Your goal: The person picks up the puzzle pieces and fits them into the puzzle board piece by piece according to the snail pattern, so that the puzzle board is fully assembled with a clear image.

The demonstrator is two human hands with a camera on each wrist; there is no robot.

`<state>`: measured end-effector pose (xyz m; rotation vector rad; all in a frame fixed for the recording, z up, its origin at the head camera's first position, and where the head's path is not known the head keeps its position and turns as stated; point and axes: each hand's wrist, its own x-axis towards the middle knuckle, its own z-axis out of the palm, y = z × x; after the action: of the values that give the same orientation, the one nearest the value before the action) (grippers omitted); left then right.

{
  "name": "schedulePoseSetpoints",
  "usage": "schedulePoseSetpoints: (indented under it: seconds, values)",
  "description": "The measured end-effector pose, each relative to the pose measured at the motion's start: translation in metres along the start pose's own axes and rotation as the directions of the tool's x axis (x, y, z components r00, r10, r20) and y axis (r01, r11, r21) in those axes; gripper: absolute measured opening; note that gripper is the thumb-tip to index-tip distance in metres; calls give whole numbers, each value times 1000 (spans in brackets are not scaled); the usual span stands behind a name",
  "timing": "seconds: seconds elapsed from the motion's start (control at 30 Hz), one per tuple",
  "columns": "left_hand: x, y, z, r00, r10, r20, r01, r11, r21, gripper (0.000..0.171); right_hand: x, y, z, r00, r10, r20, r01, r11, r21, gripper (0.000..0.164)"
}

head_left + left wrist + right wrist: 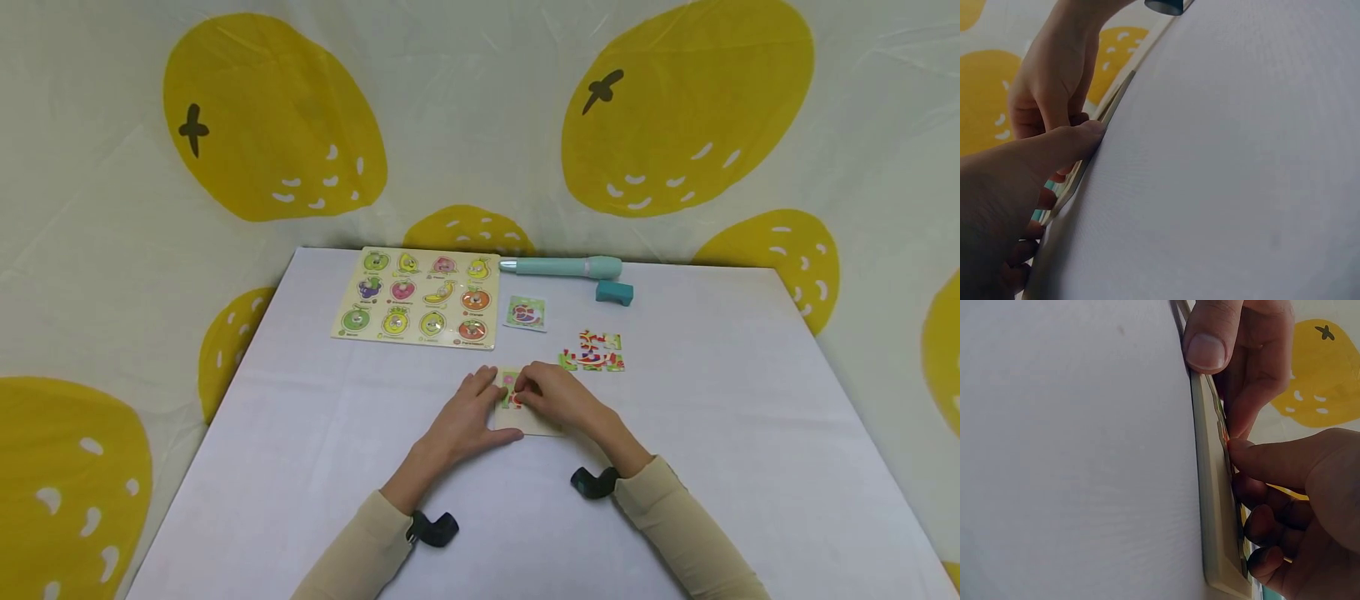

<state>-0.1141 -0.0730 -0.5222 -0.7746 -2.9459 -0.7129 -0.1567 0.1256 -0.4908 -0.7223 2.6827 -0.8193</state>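
Note:
A small wooden puzzle board (542, 425) lies on the table with a few jigsaw pieces on its left part. My left hand (459, 423) holds the board at its left side, thumb along the near edge and fingertips by the pieces. Over the board, my right hand (558, 396) pinches a red and white jigsaw piece (517, 400) between thumb and forefinger, against the board's surface. In the right wrist view both hands meet over the board (1210, 506), and the fingers partly hide the piece. Loose jigsaw pieces (592, 360) lie to the right, beyond the right hand.
A square picture card (527, 313) lies behind the board. At the back left is a fruit peg puzzle (420, 296). A teal pen-shaped device (558, 267) and a small teal block (615, 292) lie at the back right. A fruit-patterned cloth (472, 125) hangs behind the table.

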Motion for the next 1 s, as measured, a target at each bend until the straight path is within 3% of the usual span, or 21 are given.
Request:
schedulePoseSetpoints:
  seconds: [0.63, 1.0]
  values:
    - [0, 1, 0, 1000, 25, -1, -25, 1000, -13, 66, -1, 0, -1, 1000, 6, -9, -6, 1000, -13, 7]
    - [0, 0, 2, 1000, 14, -4, -14, 1000, -6, 69, -3, 10, -18, 994, 60, -89, -60, 998, -1, 14]
